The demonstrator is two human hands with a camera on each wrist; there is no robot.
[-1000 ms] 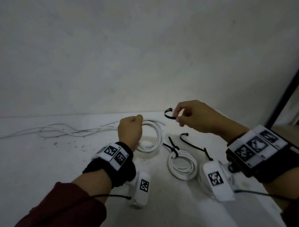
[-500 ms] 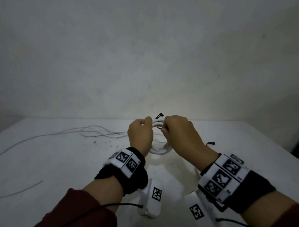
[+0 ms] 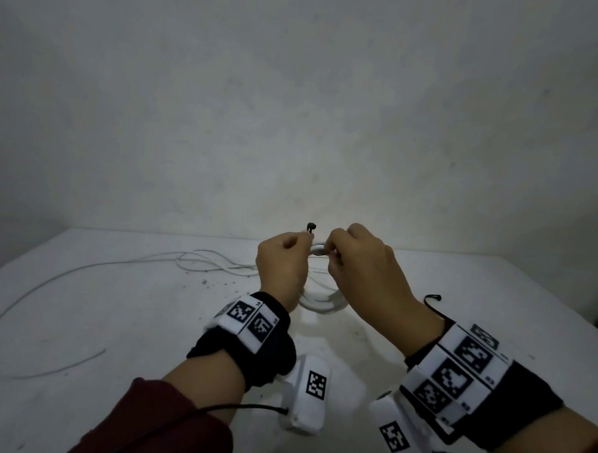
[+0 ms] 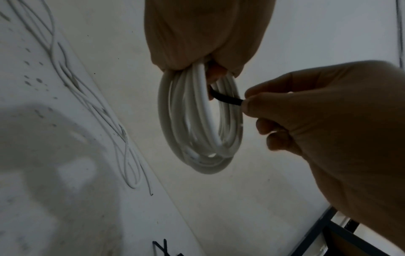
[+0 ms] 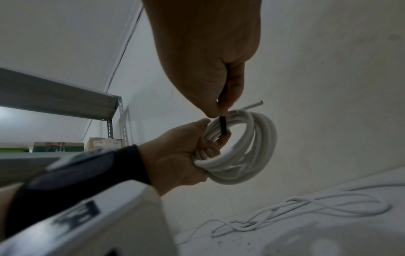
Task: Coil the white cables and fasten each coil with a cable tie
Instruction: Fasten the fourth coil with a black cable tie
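A person's left hand (image 3: 281, 266) wraps its fingers around a coil of white cable (image 4: 198, 121), held above the middle of the desk (image 3: 115, 321), while the right hand (image 3: 364, 267) pinches a black cable tie (image 4: 227, 99) threaded through the coil's opening. Loose white cables (image 3: 200, 261) trail along the desk's far left side. Another black tie (image 3: 432, 298) lies near the right edge, beside the right wrist.

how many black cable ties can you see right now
2: one cable tie pinched by the right hand at the coil the left hand grips, a second tie on the table. Others may be hidden.
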